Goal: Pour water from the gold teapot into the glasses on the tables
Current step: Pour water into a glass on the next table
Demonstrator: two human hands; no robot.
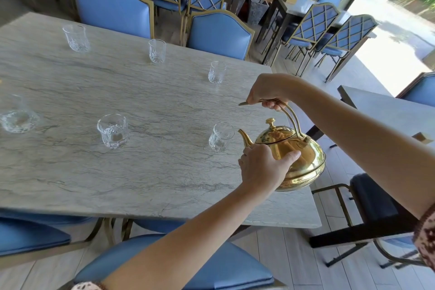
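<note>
Head view. Gold teapot [303,160] held above the right near corner of the marble worktop [141,172], spout pointing left toward the nearest glass [220,136], spout tip just beside its rim. No stream visible.

Right hand [268,92] closed around the top of the arched handle. Left hand [261,167] cupped against the pot's front side, thumb lying over the shoulder, fingers wrapped below the spout.

Lid sits on, knob up; pot tilted slightly leftward.

Five more glasses on the worktop: near middle glass [113,130], near left glass [17,116] blurred at the frame edge, and a far row, far left glass [76,37], far middle glass [157,50], far right glass [216,72]. All upright, well apart. Water level in them: cannot tell.

Blue chairs [113,7] around.
</note>
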